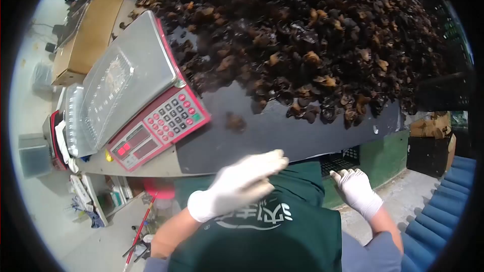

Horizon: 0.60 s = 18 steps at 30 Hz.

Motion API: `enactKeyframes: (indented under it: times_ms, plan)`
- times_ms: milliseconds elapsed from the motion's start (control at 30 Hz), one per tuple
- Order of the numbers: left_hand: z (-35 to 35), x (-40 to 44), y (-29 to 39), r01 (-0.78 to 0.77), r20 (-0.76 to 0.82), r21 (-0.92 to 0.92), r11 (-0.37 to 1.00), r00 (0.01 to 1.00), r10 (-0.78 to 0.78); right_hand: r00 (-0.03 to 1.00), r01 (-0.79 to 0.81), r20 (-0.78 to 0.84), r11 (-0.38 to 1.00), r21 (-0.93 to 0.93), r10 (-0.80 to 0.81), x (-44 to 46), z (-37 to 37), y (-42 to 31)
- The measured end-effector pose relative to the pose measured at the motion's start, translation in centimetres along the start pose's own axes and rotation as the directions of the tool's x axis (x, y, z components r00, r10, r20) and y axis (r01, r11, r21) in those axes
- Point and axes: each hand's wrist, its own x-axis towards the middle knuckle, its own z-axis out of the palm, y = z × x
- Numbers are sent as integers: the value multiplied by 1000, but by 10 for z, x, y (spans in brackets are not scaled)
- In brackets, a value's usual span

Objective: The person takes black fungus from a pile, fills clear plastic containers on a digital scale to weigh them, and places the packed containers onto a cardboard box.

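Note:
My left hand (244, 181), in a white glove, is held in front of my dark green apron (297, 216), close to the table's front edge. Its fingers are stretched out with the thumb apart, and nothing shows in it; motion blurs it a little. To the right, beyond the table edge, is my right hand (355, 189), also gloved in white. Its fingers are curled in, and whatever they may hold is hidden. A small blurred dark brown piece (235, 122) shows over the black table surface (217, 148), apart from the big heap of dark wood ear mushrooms (302, 45).
Left of the heap stands a red and grey weighing scale (166, 121) with a clear plastic tray (98, 106) on it. Behind it is a cardboard box (96, 30). A black crate (340, 161) sits under the table, with blue corrugated material (438, 211) at the right.

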Motion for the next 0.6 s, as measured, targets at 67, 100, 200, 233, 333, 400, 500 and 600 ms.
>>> enactKeyframes:
  times_ms: [67, 100, 200, 233, 333, 400, 500, 600]
  plan:
    - [12, 22, 0, -100, 179, -21, 995, 979, 102, 974, -124, -161, 969, 213, 160, -1, -18, -8]
    - [10, 29, 3, -134, 240, 44, 990, 963, 120, 935, -182, -254, 950, 255, 247, -3, -20, -10]
    - [-6, 31, -17, -221, -13, 382, 897, 970, 245, 813, -312, -392, 891, 329, 430, -2, -15, -6]
    - [-8, 29, -24, -94, -138, 451, 887, 975, 173, 781, -269, -450, 883, 383, 433, 6, -16, -6]
    - [-10, 26, -54, -9, -215, 631, 776, 959, 187, 713, -106, -583, 882, 458, 389, 50, -25, -16]
    - [-5, 24, -67, 44, -237, 696, 717, 956, 171, 686, -23, -649, 901, 433, 329, 83, -28, -29]
    - [2, 20, -78, 106, -284, 681, 724, 950, 128, 626, 31, -721, 914, 404, 298, 125, -24, -35]
    - [5, 15, -77, 117, -303, 580, 806, 950, 80, 668, -34, -672, 915, 401, 319, 153, -21, -55]
